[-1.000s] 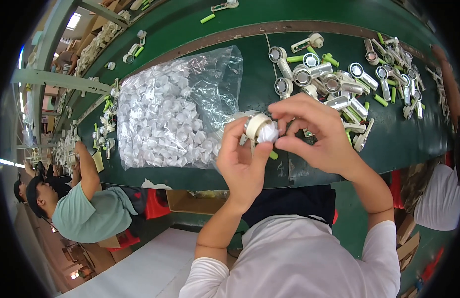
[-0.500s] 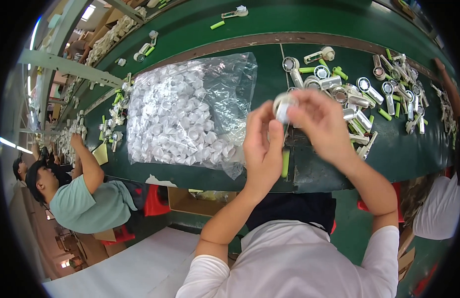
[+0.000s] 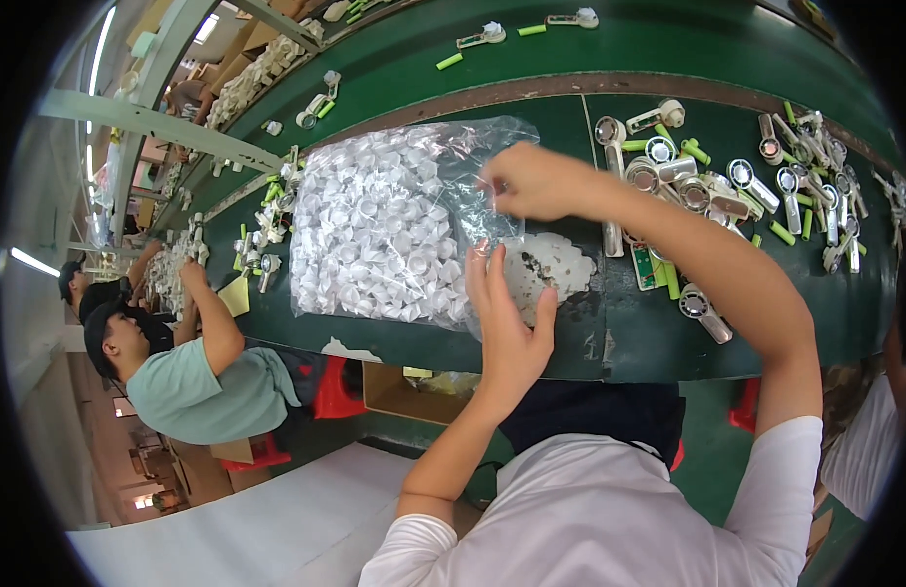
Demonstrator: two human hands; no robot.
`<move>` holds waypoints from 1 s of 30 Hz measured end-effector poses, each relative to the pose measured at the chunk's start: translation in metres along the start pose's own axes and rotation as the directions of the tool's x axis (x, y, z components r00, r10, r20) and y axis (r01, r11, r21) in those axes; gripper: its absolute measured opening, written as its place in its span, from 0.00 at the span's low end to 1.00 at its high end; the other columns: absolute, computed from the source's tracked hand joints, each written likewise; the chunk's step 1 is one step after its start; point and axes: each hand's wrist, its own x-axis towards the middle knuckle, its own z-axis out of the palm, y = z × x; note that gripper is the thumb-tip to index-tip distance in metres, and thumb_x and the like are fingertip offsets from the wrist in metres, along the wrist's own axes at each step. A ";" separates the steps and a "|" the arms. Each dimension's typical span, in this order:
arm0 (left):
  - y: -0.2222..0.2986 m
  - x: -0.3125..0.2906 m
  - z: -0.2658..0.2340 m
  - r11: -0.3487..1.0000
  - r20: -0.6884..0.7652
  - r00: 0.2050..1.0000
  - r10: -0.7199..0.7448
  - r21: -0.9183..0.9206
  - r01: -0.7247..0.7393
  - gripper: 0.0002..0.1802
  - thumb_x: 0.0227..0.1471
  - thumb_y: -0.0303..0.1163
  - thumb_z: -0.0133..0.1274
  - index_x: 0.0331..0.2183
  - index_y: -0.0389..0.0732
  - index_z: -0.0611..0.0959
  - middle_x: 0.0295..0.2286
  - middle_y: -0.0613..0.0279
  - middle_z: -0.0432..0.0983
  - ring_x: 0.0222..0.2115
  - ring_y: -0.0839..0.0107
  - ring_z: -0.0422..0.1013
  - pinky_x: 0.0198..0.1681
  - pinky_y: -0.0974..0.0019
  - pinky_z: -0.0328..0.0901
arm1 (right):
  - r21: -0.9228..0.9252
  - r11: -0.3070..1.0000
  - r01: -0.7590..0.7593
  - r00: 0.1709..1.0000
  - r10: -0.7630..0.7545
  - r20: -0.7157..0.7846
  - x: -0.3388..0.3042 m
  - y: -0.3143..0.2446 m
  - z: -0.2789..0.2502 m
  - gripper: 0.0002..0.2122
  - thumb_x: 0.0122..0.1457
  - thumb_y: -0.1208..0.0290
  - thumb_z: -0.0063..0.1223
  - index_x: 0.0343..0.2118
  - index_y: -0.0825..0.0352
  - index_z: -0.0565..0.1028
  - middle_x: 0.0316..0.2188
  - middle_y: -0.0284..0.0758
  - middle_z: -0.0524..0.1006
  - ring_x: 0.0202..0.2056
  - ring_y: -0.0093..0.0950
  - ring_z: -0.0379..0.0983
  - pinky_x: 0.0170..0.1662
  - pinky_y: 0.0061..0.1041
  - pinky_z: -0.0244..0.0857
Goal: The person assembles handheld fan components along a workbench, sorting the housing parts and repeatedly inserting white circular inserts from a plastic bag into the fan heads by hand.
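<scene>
A clear plastic bag (image 3: 370,230) full of small white cup-shaped plastic parts lies flat on the green bench. My right hand (image 3: 546,184) reaches across to the bag's loose right end, fingers curled together and pinching the film. By the bag's near right corner, my left hand (image 3: 512,338) has its fingertips against the film's edge, thumb held apart. No part shows in either hand. To the right of my left hand is a pale worn patch (image 3: 556,274) on the bench top.
Handheld fan bodies (image 3: 698,191) with green cylindrical cells are heaped beyond my right forearm. One silver fan body (image 3: 705,311) lies nearer the front edge. Other units (image 3: 482,36) sit on the far green belt. A co-worker in a green shirt (image 3: 203,396) sits at left.
The round white-headed fan piece has left my hands. My right hand went left and away to the bag; my left opened by its edge. Another unit has appeared on the far belt.
</scene>
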 end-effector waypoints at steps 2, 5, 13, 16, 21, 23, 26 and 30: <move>0.004 -0.002 0.003 1.000 0.017 1.000 0.015 -0.005 -0.015 0.35 0.54 0.30 0.54 0.58 0.29 0.61 0.60 0.40 0.52 0.62 0.46 0.50 0.64 0.53 0.45 | -0.113 0.974 0.197 0.926 -0.223 -0.305 0.013 0.004 0.046 0.20 0.49 0.71 0.57 0.47 0.70 0.76 0.28 0.47 0.79 0.30 0.46 0.77 0.37 0.36 0.72; -0.006 -0.007 0.006 0.999 0.047 0.999 0.023 -0.028 -0.021 0.35 0.54 0.30 0.54 0.59 0.29 0.60 0.60 0.40 0.54 0.62 0.47 0.51 0.64 0.54 0.45 | 0.011 0.996 0.083 0.982 -0.080 -0.171 0.047 -0.003 0.074 0.20 0.48 0.71 0.55 0.46 0.71 0.75 0.28 0.52 0.78 0.32 0.50 0.77 0.38 0.39 0.72; -0.026 -0.012 -0.001 0.963 0.128 0.991 0.034 0.260 -0.066 0.34 0.56 0.29 0.53 0.60 0.29 0.61 0.60 0.39 0.55 0.64 0.47 0.48 0.66 0.52 0.42 | 0.197 0.971 -0.136 0.954 0.183 -0.239 -0.008 -0.036 0.061 0.12 0.52 0.76 0.52 0.40 0.73 0.72 0.37 0.54 0.73 0.37 0.52 0.73 0.39 0.42 0.70; -0.022 -0.008 -0.001 0.991 0.118 0.993 0.011 0.133 -0.027 0.33 0.54 0.27 0.51 0.59 0.27 0.61 0.59 0.40 0.58 0.63 0.43 0.49 0.65 0.47 0.40 | 0.104 0.986 -0.133 0.937 0.159 -0.312 -0.083 -0.062 0.043 0.12 0.54 0.77 0.52 0.42 0.72 0.70 0.37 0.49 0.69 0.37 0.49 0.73 0.38 0.40 0.70; 0.006 0.020 0.003 0.989 0.017 1.000 0.020 -0.145 -0.017 0.21 0.56 0.24 0.51 0.50 0.27 0.72 0.48 0.44 0.69 0.47 0.55 0.68 0.51 0.56 0.63 | 0.126 0.965 -0.232 0.945 0.254 -0.207 -0.167 -0.086 0.036 0.11 0.58 0.74 0.53 0.44 0.68 0.72 0.37 0.42 0.71 0.30 0.43 0.75 0.34 0.37 0.72; 0.016 0.041 0.024 0.915 0.063 0.998 -0.011 -0.403 0.036 0.17 0.57 0.27 0.53 0.46 0.28 0.76 0.40 0.48 0.74 0.34 0.66 0.74 0.37 0.65 0.70 | 0.149 0.957 -0.249 0.941 0.275 -0.197 -0.184 -0.083 0.046 0.11 0.59 0.72 0.53 0.43 0.67 0.73 0.39 0.40 0.72 0.28 0.42 0.76 0.33 0.36 0.73; 0.032 0.080 0.055 0.909 0.144 0.987 -0.069 -0.399 0.122 0.22 0.56 0.31 0.56 0.49 0.28 0.75 0.43 0.50 0.75 0.35 0.70 0.74 0.37 0.68 0.70 | -0.001 0.985 -0.174 0.950 0.168 -0.263 -0.198 -0.080 0.057 0.10 0.58 0.69 0.55 0.41 0.66 0.75 0.42 0.38 0.74 0.28 0.38 0.77 0.31 0.34 0.73; 0.023 0.102 0.083 0.994 0.196 0.974 0.110 -0.016 -0.109 0.21 0.53 0.28 0.56 0.47 0.28 0.75 0.38 0.47 0.75 0.32 0.66 0.75 0.31 0.67 0.69 | -0.222 0.949 -0.225 0.939 0.150 -0.311 -0.200 -0.083 0.060 0.11 0.57 0.69 0.56 0.41 0.66 0.75 0.42 0.37 0.74 0.30 0.34 0.77 0.32 0.31 0.73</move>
